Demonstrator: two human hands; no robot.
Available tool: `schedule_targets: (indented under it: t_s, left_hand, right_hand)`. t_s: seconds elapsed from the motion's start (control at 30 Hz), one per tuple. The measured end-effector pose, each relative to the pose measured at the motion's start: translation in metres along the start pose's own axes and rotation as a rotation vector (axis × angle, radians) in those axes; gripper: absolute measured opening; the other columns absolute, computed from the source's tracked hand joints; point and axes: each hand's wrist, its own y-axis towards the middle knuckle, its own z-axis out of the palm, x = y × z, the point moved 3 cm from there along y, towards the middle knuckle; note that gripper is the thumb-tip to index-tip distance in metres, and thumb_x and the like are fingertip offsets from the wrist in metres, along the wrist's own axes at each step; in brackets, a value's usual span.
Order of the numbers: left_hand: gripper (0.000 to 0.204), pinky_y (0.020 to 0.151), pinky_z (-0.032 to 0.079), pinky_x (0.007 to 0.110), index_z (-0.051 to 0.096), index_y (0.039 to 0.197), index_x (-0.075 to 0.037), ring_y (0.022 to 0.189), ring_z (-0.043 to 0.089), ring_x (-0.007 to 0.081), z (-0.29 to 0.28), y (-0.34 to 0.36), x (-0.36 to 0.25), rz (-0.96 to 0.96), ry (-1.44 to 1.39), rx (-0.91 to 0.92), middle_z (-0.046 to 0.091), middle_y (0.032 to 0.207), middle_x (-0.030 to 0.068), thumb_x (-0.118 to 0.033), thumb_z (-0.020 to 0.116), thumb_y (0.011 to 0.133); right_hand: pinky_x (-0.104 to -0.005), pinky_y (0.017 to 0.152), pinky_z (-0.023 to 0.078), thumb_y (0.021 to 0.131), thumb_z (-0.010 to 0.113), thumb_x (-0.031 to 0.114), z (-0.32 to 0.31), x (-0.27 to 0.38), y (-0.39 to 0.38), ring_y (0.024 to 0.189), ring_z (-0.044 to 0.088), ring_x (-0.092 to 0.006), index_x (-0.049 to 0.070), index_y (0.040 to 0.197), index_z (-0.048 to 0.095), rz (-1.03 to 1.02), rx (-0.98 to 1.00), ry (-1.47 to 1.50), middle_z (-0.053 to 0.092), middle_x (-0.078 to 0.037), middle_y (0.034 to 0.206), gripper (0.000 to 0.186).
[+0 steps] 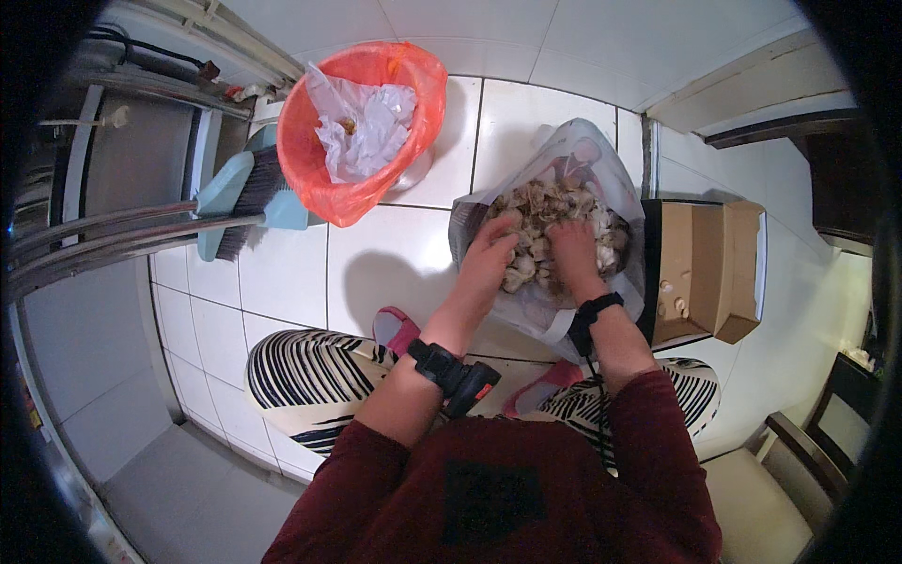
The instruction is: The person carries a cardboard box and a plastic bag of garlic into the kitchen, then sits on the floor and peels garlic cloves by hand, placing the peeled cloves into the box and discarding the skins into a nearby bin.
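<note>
A clear plastic bag (601, 155) full of pale garlic bulbs and papery skins (550, 202) sits open on the tiled floor in front of me. My left hand (490, 252) reaches into the bag's left side, fingers spread over the bulbs. My right hand (573, 252) is dug into the pile at the middle, fingers curled among the bulbs; what it grips is hidden. Both wrists carry black straps with small devices.
An orange-lined bin (362, 122) with crumpled white plastic stands at upper left. A teal broom and dustpan (249, 193) lean beside it. An open cardboard box (709, 268) lies to the right of the bag. My striped-trousered knees and pink slippers (395, 329) are below.
</note>
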Motion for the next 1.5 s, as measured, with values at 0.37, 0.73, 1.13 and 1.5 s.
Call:
schedule_targets:
  t_s: [0.37, 0.73, 1.13, 1.5]
  left_hand:
    - [0.039, 0.076, 0.041, 0.028, 0.051, 0.119, -0.009, 0.095, 0.05, 0.013, 0.005, 0.015, 0.02, -0.064, 0.012, 0.093, 0.051, 0.113, 0.0038, -0.014, 0.058, 0.081]
    - [0.05, 0.077, 0.045, 0.044, 0.044, 0.116, 0.001, 0.087, 0.059, 0.0391, 0.06, -0.024, -0.012, 0.395, 0.707, 0.209, 0.061, 0.088, 0.0221, -0.034, 0.058, 0.084]
    - [0.033, 0.059, 0.043, 0.045, 0.057, 0.074, 0.001, 0.066, 0.056, 0.041, 0.06, -0.021, -0.029, 0.699, 0.762, 0.037, 0.057, 0.067, 0.0227, -0.026, 0.044, 0.088]
    - [0.038, 0.066, 0.047, 0.038, 0.053, 0.11, -0.004, 0.07, 0.061, 0.0313, 0.053, -0.008, -0.026, 0.645, 0.711, -0.103, 0.062, 0.079, 0.0171, -0.034, 0.049, 0.088]
  right_hand:
    - [-0.0424, 0.077, 0.048, 0.081, 0.055, 0.021, 0.026, 0.02, -0.036, 0.09, 0.058, -0.0304, 0.004, 0.108, 0.055, 0.095, 0.048, 0.241, 0.06, -0.015, 0.099, 0.031]
    - [-0.03, 0.056, 0.05, 0.093, 0.037, 0.047, -0.119, -0.014, -0.083, 0.072, 0.06, -0.0178, 0.005, 0.113, 0.048, 0.243, 0.371, 2.034, 0.059, -0.007, 0.095, 0.048]
    - [-0.0269, 0.062, 0.05, 0.093, 0.044, 0.027, -0.106, -0.017, -0.075, 0.076, 0.057, -0.0122, 0.008, 0.12, 0.047, 0.304, 0.058, 2.071, 0.058, -0.004, 0.1, 0.033]
    - [-0.0258, 0.06, 0.051, 0.093, 0.045, 0.025, -0.112, -0.019, -0.076, 0.073, 0.059, -0.0135, 0.008, 0.114, 0.049, 0.276, 0.084, 2.022, 0.059, -0.004, 0.097, 0.028]
